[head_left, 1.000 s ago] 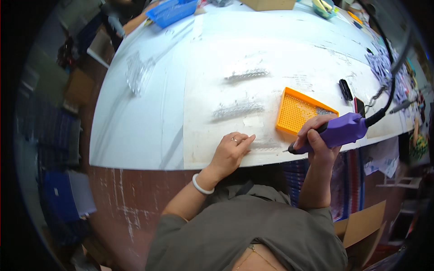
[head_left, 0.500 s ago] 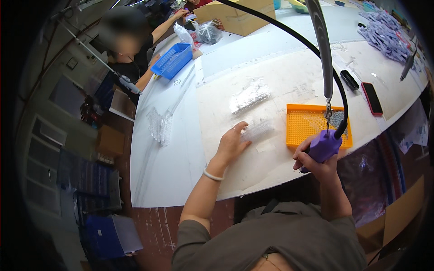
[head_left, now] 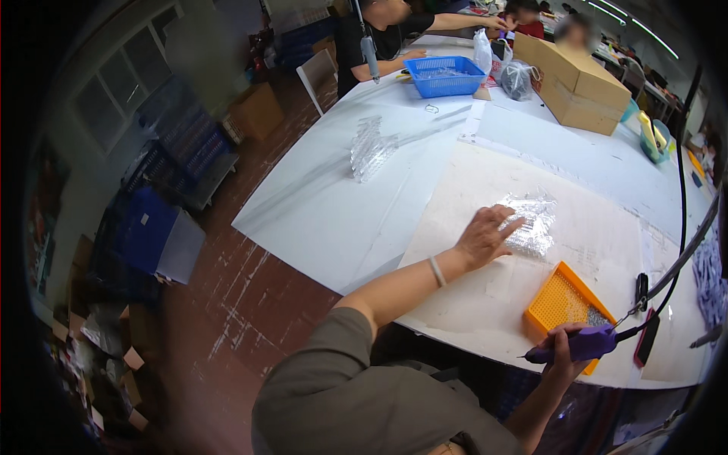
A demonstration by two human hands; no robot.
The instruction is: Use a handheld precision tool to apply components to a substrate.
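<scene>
The clear plastic pieces (head_left: 537,224) lie in a shiny heap on the tabletop (head_left: 326,227), just beyond and to the right of the left hand (head_left: 487,236). That hand is clearly the nearer of the two. Its fingers are spread and loosely bent, reaching over the heap's left edge. Glare and overlap hide whether the tips touch the plastic, and the heap's long axis is hard to read.

The right hand (head_left: 563,350), nearer the body and to the right, has its fingers closed around a purple driver (head_left: 591,343). The driver lies roughly crosswise, its thin bit pointing left and its black cable leaving on the right. The heap is up and to the left of this hand, well apart from the bit.

Just behind the right hand, an orange basket (head_left: 557,294) sits at an angle, with small grey pieces (head_left: 597,315) gathered toward its right end and its left part mostly bare. At the far side, a blue basket (head_left: 449,89) holds some clear material, near a co-worker (head_left: 379,36). A second clear heap (head_left: 371,153) lies on the left part of the tabletop.
</scene>
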